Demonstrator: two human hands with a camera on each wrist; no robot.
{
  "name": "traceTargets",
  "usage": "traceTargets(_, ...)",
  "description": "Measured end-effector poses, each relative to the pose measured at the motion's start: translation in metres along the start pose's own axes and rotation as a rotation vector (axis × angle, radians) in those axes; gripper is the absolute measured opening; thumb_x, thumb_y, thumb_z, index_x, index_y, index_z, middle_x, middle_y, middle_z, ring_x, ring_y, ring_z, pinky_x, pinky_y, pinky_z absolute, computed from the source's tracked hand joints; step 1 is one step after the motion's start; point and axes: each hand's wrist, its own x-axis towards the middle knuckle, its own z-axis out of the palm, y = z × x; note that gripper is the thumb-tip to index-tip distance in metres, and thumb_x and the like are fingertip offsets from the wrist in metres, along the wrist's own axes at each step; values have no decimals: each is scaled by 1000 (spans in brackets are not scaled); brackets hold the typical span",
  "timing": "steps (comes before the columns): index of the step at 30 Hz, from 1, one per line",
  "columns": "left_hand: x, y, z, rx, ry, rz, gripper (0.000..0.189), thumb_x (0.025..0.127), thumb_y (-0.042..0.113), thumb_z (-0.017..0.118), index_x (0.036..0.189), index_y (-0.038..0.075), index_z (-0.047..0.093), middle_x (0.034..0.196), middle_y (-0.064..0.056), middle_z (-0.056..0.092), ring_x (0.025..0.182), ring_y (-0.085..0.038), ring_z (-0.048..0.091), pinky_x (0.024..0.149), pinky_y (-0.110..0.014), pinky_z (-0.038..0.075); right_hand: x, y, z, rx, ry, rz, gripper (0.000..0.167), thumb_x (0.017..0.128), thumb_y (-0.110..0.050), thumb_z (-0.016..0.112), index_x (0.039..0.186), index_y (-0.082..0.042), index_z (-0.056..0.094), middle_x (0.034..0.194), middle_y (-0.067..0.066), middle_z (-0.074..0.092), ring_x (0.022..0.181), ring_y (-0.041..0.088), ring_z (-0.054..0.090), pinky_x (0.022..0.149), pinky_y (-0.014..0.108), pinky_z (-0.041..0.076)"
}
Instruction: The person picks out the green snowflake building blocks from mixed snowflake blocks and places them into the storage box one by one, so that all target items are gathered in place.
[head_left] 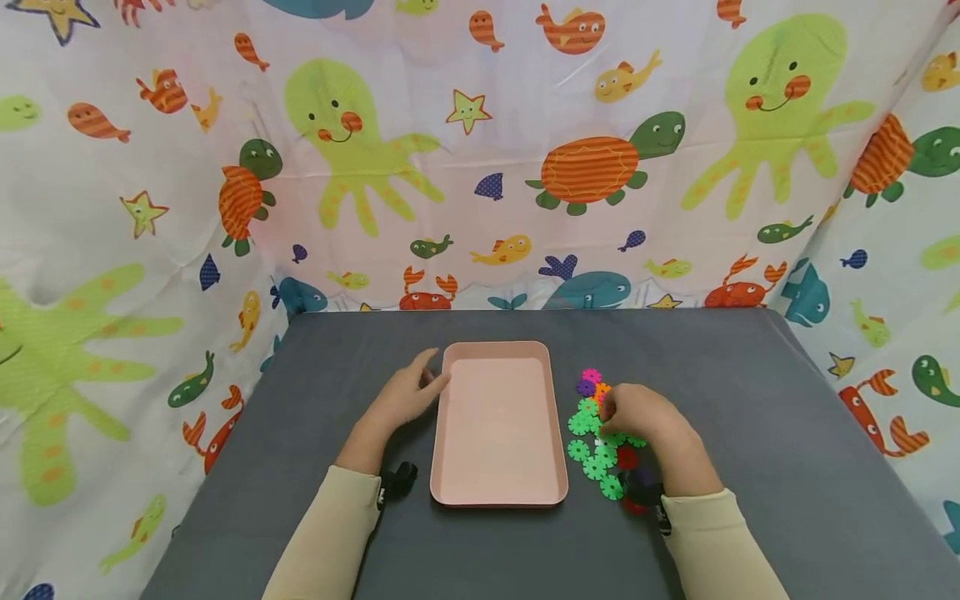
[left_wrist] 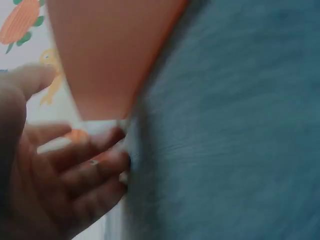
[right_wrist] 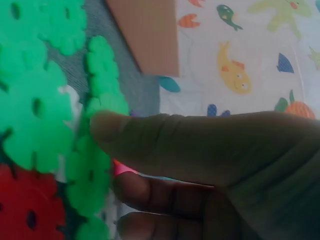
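A pink rectangular tray (head_left: 498, 425) lies flat on the grey table. My left hand (head_left: 406, 391) is at its upper left edge, fingers loosely spread and thumb by the rim; in the left wrist view the fingers (left_wrist: 95, 172) hold nothing beside the tray's corner (left_wrist: 107, 75). To the right of the tray lies a loose heap of green flower-shaped notched discs (head_left: 594, 468). My right hand (head_left: 647, 417) reaches down into the heap. In the right wrist view its thumb (right_wrist: 150, 135) overlaps green discs (right_wrist: 90, 175); I cannot tell whether one is pinched, the index fingertip being hidden.
Pink (head_left: 591, 376), purple (head_left: 586, 388) and orange (head_left: 602, 390) discs lie at the heap's far end. Red discs (head_left: 627, 457) lie near the right wrist. A sea-animal printed curtain (head_left: 465, 217) hangs behind the table and along both sides.
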Motion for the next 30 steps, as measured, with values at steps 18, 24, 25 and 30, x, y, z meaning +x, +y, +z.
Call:
traceTargets(18,-9,-13,24,-180,-23,121,73,100,24,63,164,15,29,79,5,59,65,-12,49,67,-32,41,-3,-11,9,14,-31,80,21,80,-18,86,73,-7,70,69,0,58,62,18,52,58,35,45)
traceTargets(24,-12,-15,31,-248,24,152,67,101,27,66,161,16,38,83,5,62,65,-12,51,67,-31,43,-10,-11,10,135,-36,97,37,82,-17,84,56,-11,57,54,-5,40,50,12,36,51,30,33)
traceTargets(25,-13,-16,31,-256,28,155,67,101,27,66,161,15,38,83,5,62,65,-12,50,66,-31,42,-12,-11,8,169,-16,101,37,82,-16,83,57,-11,56,54,-4,41,50,12,37,51,30,33)
traceTargets(30,-20,-23,26,-259,33,131,66,102,24,66,160,14,37,84,3,59,66,-13,49,67,-31,42,-23,-20,-2,405,86,128,20,91,-14,77,89,2,67,73,5,61,64,25,63,63,40,53)
